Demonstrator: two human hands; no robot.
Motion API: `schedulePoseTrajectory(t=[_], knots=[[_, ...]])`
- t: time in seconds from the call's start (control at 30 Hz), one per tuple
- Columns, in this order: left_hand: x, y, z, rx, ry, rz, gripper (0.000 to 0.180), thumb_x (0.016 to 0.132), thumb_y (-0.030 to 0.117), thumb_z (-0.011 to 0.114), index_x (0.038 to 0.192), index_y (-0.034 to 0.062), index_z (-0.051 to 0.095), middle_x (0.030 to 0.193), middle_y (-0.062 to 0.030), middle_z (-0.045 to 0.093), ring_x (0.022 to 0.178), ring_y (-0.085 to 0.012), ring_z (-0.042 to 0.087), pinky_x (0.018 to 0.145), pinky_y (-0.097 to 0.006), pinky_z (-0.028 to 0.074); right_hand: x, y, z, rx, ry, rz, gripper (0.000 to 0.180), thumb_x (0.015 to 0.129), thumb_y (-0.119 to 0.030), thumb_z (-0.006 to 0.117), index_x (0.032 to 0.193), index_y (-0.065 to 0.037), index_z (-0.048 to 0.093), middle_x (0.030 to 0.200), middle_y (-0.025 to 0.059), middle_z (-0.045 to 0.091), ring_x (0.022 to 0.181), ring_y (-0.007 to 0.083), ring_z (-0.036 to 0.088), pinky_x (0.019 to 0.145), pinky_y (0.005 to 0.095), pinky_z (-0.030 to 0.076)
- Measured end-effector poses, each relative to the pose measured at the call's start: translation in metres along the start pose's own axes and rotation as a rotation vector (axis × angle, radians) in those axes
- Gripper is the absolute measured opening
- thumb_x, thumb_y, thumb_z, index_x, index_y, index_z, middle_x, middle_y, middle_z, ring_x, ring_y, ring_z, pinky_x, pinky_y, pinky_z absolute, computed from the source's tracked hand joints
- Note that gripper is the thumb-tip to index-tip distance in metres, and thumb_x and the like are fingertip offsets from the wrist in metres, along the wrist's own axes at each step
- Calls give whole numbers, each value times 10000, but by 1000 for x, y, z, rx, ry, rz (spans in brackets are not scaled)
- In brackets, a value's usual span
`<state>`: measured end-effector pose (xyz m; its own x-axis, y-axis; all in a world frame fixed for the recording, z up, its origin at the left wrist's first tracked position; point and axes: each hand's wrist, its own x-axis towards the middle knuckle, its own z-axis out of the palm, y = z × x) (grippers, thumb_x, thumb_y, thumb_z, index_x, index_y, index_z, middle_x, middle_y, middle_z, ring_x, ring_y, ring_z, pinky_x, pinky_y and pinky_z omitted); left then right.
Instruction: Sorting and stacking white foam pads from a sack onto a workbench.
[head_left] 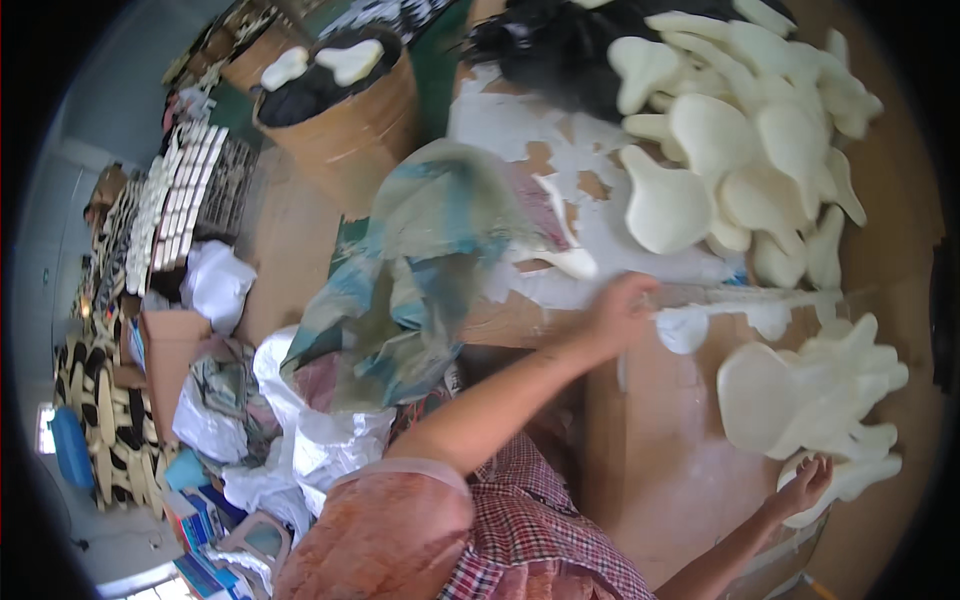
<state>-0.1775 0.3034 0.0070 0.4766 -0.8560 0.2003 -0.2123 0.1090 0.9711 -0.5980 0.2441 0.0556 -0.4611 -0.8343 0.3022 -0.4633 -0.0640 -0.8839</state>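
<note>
My left hand, blurred by motion, is at the table's near edge beside the cardboard; its fingers are too smeared to read. A cream foam piece lies just beyond it, partly under a draped grey-green and teal cloth. At the lower right, my right hand rests against the lowest cream foam piece, fingers slightly apart and curled upward. Just above that hand, a fanned stack of similar paddle-shaped foam pieces lies on a cardboard box.
A large heap of cream foam pieces covers the far right of the table, next to black fabric. A brown round bin with black material stands at the far left. White plastic bags and boxes lie to my left.
</note>
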Motion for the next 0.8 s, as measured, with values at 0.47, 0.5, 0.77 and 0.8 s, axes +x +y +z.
schedulePoseTrajectory(t=[0.47,0.5,0.77,0.8], knots=[[-176,-246,-460,571,502,-865,360,785,56,558,1138,-11,562,1034,-106,615,890,-240,588,749,-328,471,-590,-168,423,207,-1929,-1025,244,812,-47,502,1034,-34,601,995,172,609,901,346,597,811,424,469],[-160,-245,-479,921,329,-837,411,796,86,575,1193,-15,533,1102,-123,610,956,-272,590,811,-346,466,-604,-148,445,5,-1914,-1281,248,811,-58,491,1023,-50,620,1015,168,610,923,349,592,828,424,463],[-138,-223,-571,171,920,-436,396,768,128,626,1135,-8,568,1117,-194,611,1031,-336,574,919,-362,423,-581,-157,458,-516,-2625,-891,256,812,-99,495,1000,-66,665,1011,151,655,945,303,630,801,393,493],[-142,-229,-563,154,850,-490,360,776,122,603,1112,-5,576,1097,-194,617,997,-334,583,896,-352,433,-604,-180,451,-962,-2659,-1354,275,826,-94,483,1043,-59,648,1041,146,650,972,308,622,798,395,491]])
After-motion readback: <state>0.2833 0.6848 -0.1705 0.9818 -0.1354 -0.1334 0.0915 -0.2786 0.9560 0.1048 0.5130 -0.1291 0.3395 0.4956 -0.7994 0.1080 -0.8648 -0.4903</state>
